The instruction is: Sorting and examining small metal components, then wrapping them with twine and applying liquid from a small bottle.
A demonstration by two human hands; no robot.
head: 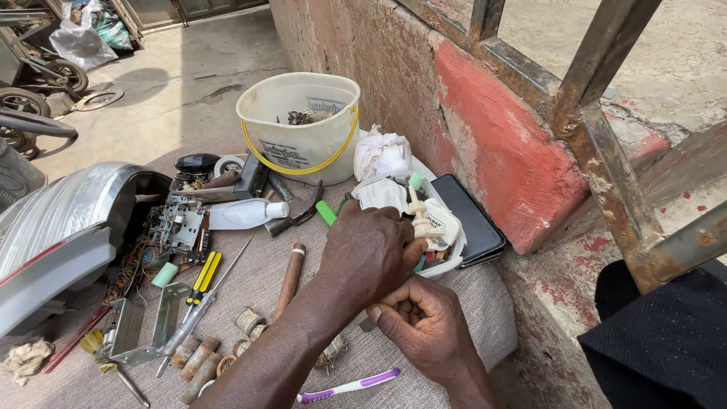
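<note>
The left hand (367,250) reaches into a shallow white plastic tray (447,261) of small parts on the cloth-covered worktop (250,291), fingers curled over something hidden from view. The right hand (424,326), just below, is closed in a fist on a small object I cannot identify. A purple-and-white toothbrush (348,386) lies near the wrists.

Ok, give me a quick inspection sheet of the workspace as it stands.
Surface: grey cloth, crowded with tools.
Job's things: left hand reaches into white tray of small parts; right hand closed just below, contents hidden.
Clutter: white bucket, screwdrivers, purple toothbrush, white bottle, black phone.
Grippers: both bare hands close together.
Cables: coloured wires by circuit board.
Surroundings: red-painted wall, rusty railing.
</note>
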